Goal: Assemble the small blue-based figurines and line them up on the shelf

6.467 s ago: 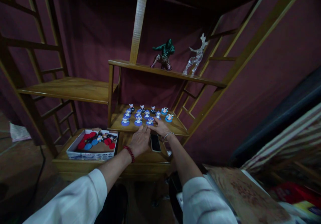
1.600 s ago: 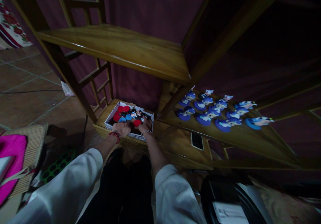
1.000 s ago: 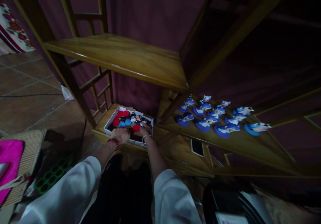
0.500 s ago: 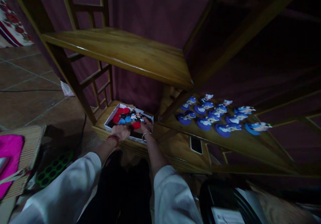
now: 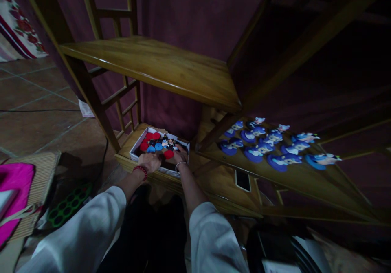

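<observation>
A shallow white cardboard box (image 5: 133,154) sits on the low wooden shelf in front of me. Inside it lie several red discs (image 5: 168,154), blue discs (image 5: 158,146) and small figurines (image 5: 166,143) in black, white and blue. My left hand (image 5: 149,162), with a red bead bracelet at the wrist, is closed at the box's front edge; what its fingers hold, if anything, is hidden. My right hand (image 5: 181,155), wearing a pale bangle, reaches into the right side of the box beside the figurines. Its fingertips are too dim to make out.
Several blue-and-white figurines on round bases (image 5: 259,148) stand on the shelf to the right. A phone (image 5: 242,180) lies below them. An upper wooden shelf (image 5: 149,61) juts out over the box. A green holed rack (image 5: 69,205) and a pink cloth (image 5: 23,181) are at left.
The whole view has shifted slightly, so everything sits a little further right and lower. Both hands stay at the box; the right fingers have moved very little among the pieces.
</observation>
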Demonstrator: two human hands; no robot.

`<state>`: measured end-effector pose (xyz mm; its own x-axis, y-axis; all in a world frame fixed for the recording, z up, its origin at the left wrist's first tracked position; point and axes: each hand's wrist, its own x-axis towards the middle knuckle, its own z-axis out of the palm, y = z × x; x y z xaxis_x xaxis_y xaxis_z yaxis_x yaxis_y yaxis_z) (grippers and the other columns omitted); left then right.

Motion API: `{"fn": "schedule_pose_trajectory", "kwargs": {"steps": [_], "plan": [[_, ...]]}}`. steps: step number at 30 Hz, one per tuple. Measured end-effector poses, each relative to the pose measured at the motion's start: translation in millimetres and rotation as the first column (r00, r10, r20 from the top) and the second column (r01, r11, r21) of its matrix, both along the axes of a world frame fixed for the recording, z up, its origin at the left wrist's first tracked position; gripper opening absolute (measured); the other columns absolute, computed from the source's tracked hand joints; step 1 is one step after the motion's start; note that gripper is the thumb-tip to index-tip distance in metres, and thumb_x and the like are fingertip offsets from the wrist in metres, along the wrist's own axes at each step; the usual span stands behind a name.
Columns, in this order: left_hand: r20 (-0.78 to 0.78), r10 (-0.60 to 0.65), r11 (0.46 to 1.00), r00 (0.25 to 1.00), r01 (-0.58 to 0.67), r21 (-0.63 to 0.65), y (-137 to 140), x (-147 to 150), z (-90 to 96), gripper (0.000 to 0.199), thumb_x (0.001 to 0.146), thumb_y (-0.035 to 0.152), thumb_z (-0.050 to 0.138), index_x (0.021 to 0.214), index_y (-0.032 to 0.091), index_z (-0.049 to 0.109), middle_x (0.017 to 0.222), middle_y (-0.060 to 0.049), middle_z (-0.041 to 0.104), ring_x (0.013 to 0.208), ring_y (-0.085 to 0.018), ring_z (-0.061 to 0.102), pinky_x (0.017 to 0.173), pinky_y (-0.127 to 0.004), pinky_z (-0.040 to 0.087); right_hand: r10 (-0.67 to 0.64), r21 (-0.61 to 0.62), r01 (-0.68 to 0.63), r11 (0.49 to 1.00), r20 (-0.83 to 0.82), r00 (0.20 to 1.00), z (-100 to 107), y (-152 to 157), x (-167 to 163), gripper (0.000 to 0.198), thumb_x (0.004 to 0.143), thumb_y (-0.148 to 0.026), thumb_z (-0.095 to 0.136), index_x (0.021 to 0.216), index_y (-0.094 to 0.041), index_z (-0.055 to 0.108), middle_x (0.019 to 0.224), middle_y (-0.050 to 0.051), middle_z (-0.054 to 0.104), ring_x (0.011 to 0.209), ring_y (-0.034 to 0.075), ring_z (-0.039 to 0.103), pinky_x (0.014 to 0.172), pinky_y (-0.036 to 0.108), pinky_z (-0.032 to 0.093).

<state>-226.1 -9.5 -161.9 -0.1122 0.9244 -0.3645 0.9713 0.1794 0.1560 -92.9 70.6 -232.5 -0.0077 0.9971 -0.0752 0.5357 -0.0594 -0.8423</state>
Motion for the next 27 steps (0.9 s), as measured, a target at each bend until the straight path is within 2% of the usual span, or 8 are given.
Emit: {"fn": "schedule_pose_trajectory", "kwargs": {"steps": [5,11,16,19,21,23,25,27], "plan": [[-0.007,0.008,1.000,1.000,-0.008,-0.012,1,1,0.1,0.042,0.085,0.034,0.025,0.091,0.021,0.064,0.097,-0.009,0.065,0.092,-0.025,0.059,0.075,-0.038,0.044,-0.087,-0.072,0.078,0.994,-0.138,0.987,-6,0,-8,0.042,0.072,-0.027,0.047,0.111,-0.014,0.057,0.092,0.005,0.067,0.078,0.015,0.061,0.069,0.024,0.047],[-0.004,0.003,1.000,1.000,-0.003,-0.008,1,-1,-1.8,0.043,0.085,0.033,0.024,0.092,0.021,0.064,0.099,-0.009,0.064,0.091,-0.025,0.059,0.075,-0.037,0.044,-0.136,-0.051,0.128,0.990,-0.202,0.970,-6,2,-13,0.041,0.073,-0.036,0.046,0.101,-0.009,0.061,0.090,0.009,0.067,0.081,0.017,0.061,0.071,0.026,0.047],[-0.016,0.009,1.000,1.000,-0.009,-0.018,1,-1,-2.0,0.044,0.085,0.033,0.023,0.088,0.018,0.065,0.097,-0.010,0.065,0.091,-0.025,0.059,0.073,-0.036,0.044,-0.108,-0.011,0.108,0.994,-0.186,0.977,4,-6,-14,0.026,0.067,-0.034,0.053,0.081,-0.016,0.064,0.082,0.003,0.066,0.078,0.016,0.059,0.074,0.028,0.045],[-0.019,-0.012,1.000,1.000,0.011,-0.010,-1,0,0.0,0.043,0.084,0.033,0.024,0.091,0.020,0.064,0.098,-0.010,0.065,0.092,-0.024,0.059,0.074,-0.035,0.044,-0.028,0.036,0.032,0.999,-0.111,0.993,15,-18,-9,0.017,0.064,-0.030,0.055,0.076,-0.018,0.061,0.079,-0.001,0.064,0.076,0.015,0.058,0.076,0.027,0.044],[-0.017,-0.028,1.000,0.999,0.028,-0.005,-2,0,1.2,0.042,0.084,0.032,0.025,0.092,0.020,0.064,0.098,-0.010,0.065,0.092,-0.025,0.058,0.074,-0.036,0.044,0.037,0.088,-0.034,0.996,-0.023,0.999,25,-28,-4,0.020,0.064,-0.025,0.055,0.083,-0.019,0.057,0.082,0.000,0.062,0.078,0.014,0.057,0.076,0.027,0.044],[-0.014,-0.038,0.999,0.999,0.038,-0.003,-2,1,1.4,0.041,0.084,0.032,0.026,0.093,0.021,0.064,0.098,-0.011,0.065,0.092,-0.025,0.058,0.074,-0.037,0.044,0.093,0.124,-0.098,0.987,0.050,0.994,34,-39,2,0.033,0.065,-0.020,0.054,0.097,-0.018,0.053,0.090,0.003,0.060,0.082,0.014,0.056,0.076,0.026,0.044],[-0.010,-0.043,0.999,0.999,0.043,-0.002,-2,1,0.9,0.039,0.084,0.032,0.027,0.094,0.021,0.064,0.098,-0.011,0.064,0.094,-0.025,0.057,0.076,-0.038,0.043,0.146,0.128,-0.163,0.978,0.128,0.981,42,-49,9,0.048,0.066,-0.016,0.052,0.114,-0.016,0.044,0.097,0.005,0.058,0.086,0.015,0.055,0.078,0.026,0.043],[-0.005,-0.045,0.999,0.999,0.045,-0.002,-3,0,0.5,0.039,0.084,0.032,0.028,0.093,0.021,0.064,0.099,-0.011,0.064,0.096,-0.026,0.056,0.077,-0.039,0.043,0.184,0.116,-0.215,0.970,0.230,0.956,47,-56,13,0.053,0.068,-0.014,0.050,0.120,-0.017,0.041,0.104,0.007,0.055,0.093,0.016,0.053,0.084,0.026,0.040]]}}
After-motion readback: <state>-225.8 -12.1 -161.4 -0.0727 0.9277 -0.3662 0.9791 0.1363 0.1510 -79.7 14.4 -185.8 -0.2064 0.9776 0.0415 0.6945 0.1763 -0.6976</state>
